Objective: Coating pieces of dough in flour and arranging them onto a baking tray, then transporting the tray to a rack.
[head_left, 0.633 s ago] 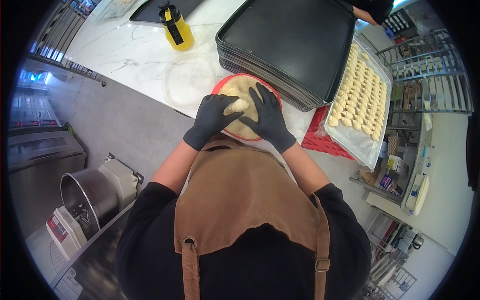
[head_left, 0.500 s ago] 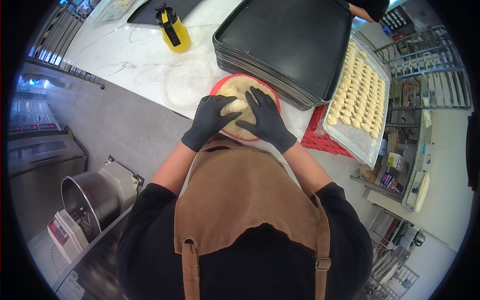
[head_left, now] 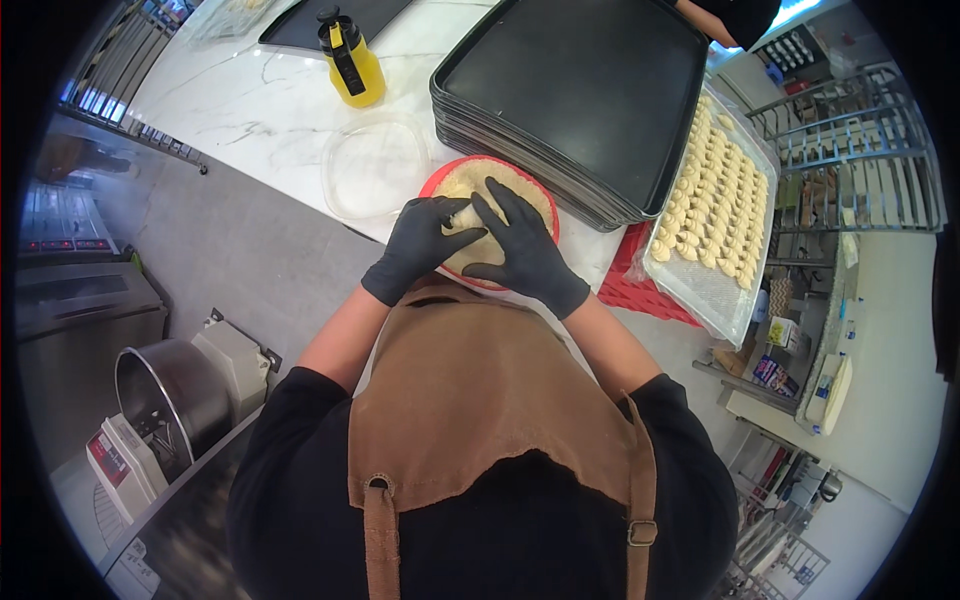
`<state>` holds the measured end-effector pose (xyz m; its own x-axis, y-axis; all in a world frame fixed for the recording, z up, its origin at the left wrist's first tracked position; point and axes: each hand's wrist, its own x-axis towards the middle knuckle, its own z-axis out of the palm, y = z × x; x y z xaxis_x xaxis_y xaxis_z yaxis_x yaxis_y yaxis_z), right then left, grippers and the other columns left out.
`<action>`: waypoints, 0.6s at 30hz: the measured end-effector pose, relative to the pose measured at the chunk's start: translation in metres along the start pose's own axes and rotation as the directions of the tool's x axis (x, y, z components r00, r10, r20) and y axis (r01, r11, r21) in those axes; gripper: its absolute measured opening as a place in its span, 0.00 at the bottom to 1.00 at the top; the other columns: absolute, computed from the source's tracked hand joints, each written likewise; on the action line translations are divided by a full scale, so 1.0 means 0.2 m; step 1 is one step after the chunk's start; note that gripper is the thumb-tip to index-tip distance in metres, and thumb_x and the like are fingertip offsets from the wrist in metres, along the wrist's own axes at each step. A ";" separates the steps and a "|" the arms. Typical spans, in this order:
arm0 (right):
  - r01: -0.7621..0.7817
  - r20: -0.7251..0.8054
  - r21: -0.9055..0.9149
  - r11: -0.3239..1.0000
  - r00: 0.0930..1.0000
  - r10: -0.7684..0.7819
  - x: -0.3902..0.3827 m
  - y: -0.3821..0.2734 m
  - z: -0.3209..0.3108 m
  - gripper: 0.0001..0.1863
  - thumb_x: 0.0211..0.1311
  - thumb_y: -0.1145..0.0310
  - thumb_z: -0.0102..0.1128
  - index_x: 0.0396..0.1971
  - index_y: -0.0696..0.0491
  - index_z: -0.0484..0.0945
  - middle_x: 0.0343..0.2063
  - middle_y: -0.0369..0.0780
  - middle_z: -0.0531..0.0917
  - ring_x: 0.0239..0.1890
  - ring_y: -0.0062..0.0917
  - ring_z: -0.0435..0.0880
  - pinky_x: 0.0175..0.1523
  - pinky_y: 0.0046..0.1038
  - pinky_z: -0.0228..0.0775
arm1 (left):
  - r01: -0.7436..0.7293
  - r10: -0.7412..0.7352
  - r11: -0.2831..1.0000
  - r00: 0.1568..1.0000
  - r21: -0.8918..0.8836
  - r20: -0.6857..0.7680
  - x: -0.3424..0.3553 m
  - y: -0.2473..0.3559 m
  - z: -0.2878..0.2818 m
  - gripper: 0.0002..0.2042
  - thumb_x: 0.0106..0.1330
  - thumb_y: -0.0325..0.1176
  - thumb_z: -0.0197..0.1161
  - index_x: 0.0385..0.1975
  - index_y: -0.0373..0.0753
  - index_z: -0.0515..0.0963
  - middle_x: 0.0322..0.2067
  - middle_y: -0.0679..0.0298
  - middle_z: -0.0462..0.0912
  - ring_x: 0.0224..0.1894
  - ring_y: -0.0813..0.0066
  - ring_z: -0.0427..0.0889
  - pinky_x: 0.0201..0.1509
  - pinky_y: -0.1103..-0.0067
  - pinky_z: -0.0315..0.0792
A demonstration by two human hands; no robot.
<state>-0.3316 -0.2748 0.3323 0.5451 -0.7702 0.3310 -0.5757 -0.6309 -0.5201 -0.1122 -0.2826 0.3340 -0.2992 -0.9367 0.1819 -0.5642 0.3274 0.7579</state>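
Note:
My left hand (head_left: 420, 245), in a black glove, has curled fingers round a pale, oblong piece of dough (head_left: 463, 216) in a red round bowl (head_left: 434, 174) of beige crumbs. My right hand (head_left: 520, 250), also gloved, reaches into the bowl with spread fingers, its fingertips over the crumbs and against the pale piece. A clear shallow plastic container or lid (head_left: 370, 160) lies left of the bowl.
Beside the bowl stand stacked black trays (head_left: 570, 100). Shaped pastries fill a lined tray (head_left: 735, 300) above red crates (head_left: 645, 305). On the marble table (head_left: 220, 100) stands a yellow pump bottle (head_left: 355, 70). A mixer (head_left: 175, 400) is lower left; another person's arm (head_left: 710, 22) is beyond.
My right hand has shifted slightly down and left, its fingers now closer over the pale piece. My left hand has moved only slightly. The other person's arm has moved a little left.

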 end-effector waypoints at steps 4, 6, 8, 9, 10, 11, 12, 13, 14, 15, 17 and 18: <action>-0.065 -0.019 -0.057 0.996 0.998 0.064 0.03 0.02 0.01 0.49 0.52 0.41 0.75 0.68 0.57 0.70 0.72 0.54 0.64 0.71 0.49 0.66 0.73 0.48 0.59 | -0.050 0.051 0.998 0.999 0.026 -0.011 0.01 -0.02 0.02 0.19 0.57 0.42 0.76 0.47 0.42 0.86 0.36 0.57 0.87 0.38 0.56 0.84 0.47 0.65 0.75; -0.104 -0.057 -0.055 0.993 0.993 0.101 0.06 -0.02 -0.02 0.45 0.53 0.48 0.77 0.66 0.58 0.72 0.68 0.52 0.70 0.69 0.47 0.70 0.71 0.46 0.63 | -0.038 0.038 0.999 0.999 0.024 -0.007 0.00 -0.02 0.02 0.17 0.60 0.43 0.74 0.47 0.43 0.86 0.38 0.57 0.87 0.39 0.56 0.84 0.48 0.64 0.75; -0.071 -0.014 -0.060 0.996 0.997 0.070 0.05 -0.01 -0.02 0.45 0.53 0.47 0.77 0.65 0.58 0.73 0.67 0.53 0.72 0.68 0.47 0.71 0.70 0.45 0.65 | -0.064 0.068 0.995 0.996 0.079 -0.051 -0.01 -0.03 0.03 0.18 0.60 0.42 0.74 0.48 0.45 0.85 0.39 0.58 0.87 0.39 0.56 0.84 0.49 0.64 0.74; -0.039 0.028 -0.065 0.997 0.999 0.041 0.05 0.01 -0.02 0.45 0.52 0.47 0.78 0.65 0.58 0.73 0.66 0.53 0.73 0.67 0.47 0.72 0.69 0.44 0.66 | -0.062 0.066 0.995 0.996 0.079 -0.051 -0.01 -0.03 0.03 0.18 0.60 0.42 0.74 0.48 0.45 0.85 0.39 0.58 0.87 0.39 0.56 0.84 0.49 0.64 0.74; -0.035 0.026 -0.068 0.997 0.999 0.036 0.04 0.03 -0.03 0.45 0.52 0.47 0.78 0.65 0.58 0.73 0.66 0.53 0.73 0.67 0.47 0.72 0.69 0.44 0.66 | -0.052 0.054 0.997 0.998 0.052 -0.045 -0.01 -0.03 0.02 0.18 0.58 0.39 0.76 0.48 0.42 0.85 0.39 0.57 0.87 0.40 0.56 0.85 0.48 0.66 0.76; -0.098 -0.002 -0.060 0.993 0.995 0.098 0.04 0.06 -0.03 0.43 0.53 0.49 0.78 0.65 0.57 0.73 0.64 0.52 0.75 0.65 0.46 0.75 0.67 0.41 0.69 | -0.041 0.042 0.999 0.998 0.024 -0.038 0.00 -0.03 0.01 0.19 0.57 0.35 0.77 0.48 0.40 0.85 0.38 0.56 0.88 0.40 0.56 0.86 0.47 0.68 0.78; -0.160 -0.031 -0.052 0.986 0.987 0.158 0.04 0.08 -0.04 0.41 0.54 0.51 0.78 0.65 0.55 0.73 0.63 0.51 0.77 0.63 0.44 0.78 0.65 0.39 0.72 | -0.044 0.045 0.999 0.998 0.025 -0.043 0.00 -0.04 0.02 0.19 0.57 0.35 0.77 0.48 0.40 0.85 0.38 0.56 0.88 0.40 0.56 0.86 0.47 0.68 0.78; -0.157 -0.029 -0.052 0.986 0.987 0.156 0.05 0.06 -0.05 0.41 0.54 0.51 0.78 0.65 0.55 0.73 0.63 0.51 0.77 0.63 0.44 0.78 0.65 0.39 0.72 | -0.052 0.050 0.998 0.998 -0.041 -0.039 0.00 -0.06 0.03 0.19 0.58 0.37 0.76 0.49 0.42 0.85 0.39 0.56 0.87 0.40 0.56 0.85 0.47 0.67 0.77; -0.182 0.027 0.086 0.980 0.983 0.180 0.05 0.04 -0.07 0.38 0.56 0.55 0.78 0.64 0.55 0.75 0.60 0.49 0.80 0.58 0.41 0.81 0.61 0.36 0.75 | -0.060 0.056 0.992 0.998 -0.108 -0.036 0.00 -0.07 0.03 0.19 0.60 0.38 0.75 0.51 0.43 0.85 0.39 0.57 0.87 0.40 0.56 0.85 0.47 0.66 0.76; -0.210 0.085 0.220 0.953 0.977 0.195 0.06 0.02 -0.09 0.35 0.57 0.58 0.78 0.63 0.54 0.76 0.56 0.47 0.82 0.53 0.38 0.85 0.57 0.34 0.78 | -0.061 0.057 0.992 0.998 -0.107 -0.039 -0.01 -0.09 0.03 0.19 0.60 0.38 0.75 0.51 0.43 0.85 0.39 0.57 0.87 0.40 0.56 0.85 0.47 0.66 0.76; -0.243 0.139 0.263 0.933 0.967 0.213 0.09 0.00 -0.12 0.33 0.58 0.57 0.76 0.61 0.56 0.77 0.54 0.46 0.83 0.51 0.37 0.85 0.56 0.34 0.78 | -0.011 0.015 0.981 1.000 -0.192 0.018 0.00 -0.03 0.02 0.22 0.59 0.37 0.75 0.55 0.41 0.83 0.38 0.56 0.87 0.38 0.59 0.86 0.45 0.69 0.79; -0.277 0.194 0.308 0.910 0.955 0.225 0.10 -0.01 -0.13 0.32 0.59 0.56 0.75 0.59 0.58 0.78 0.51 0.45 0.85 0.49 0.36 0.85 0.55 0.34 0.78 | -0.016 0.020 0.981 1.000 -0.193 0.016 0.00 -0.02 0.02 0.22 0.59 0.37 0.75 0.55 0.41 0.83 0.38 0.56 0.87 0.38 0.59 0.86 0.45 0.69 0.79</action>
<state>-0.3359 -0.2913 0.3601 0.5089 -0.8596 0.0460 -0.4878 -0.3320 -0.8074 -0.1118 -0.2828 0.3285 -0.3225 -0.9280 0.1867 -0.3998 0.3123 0.8617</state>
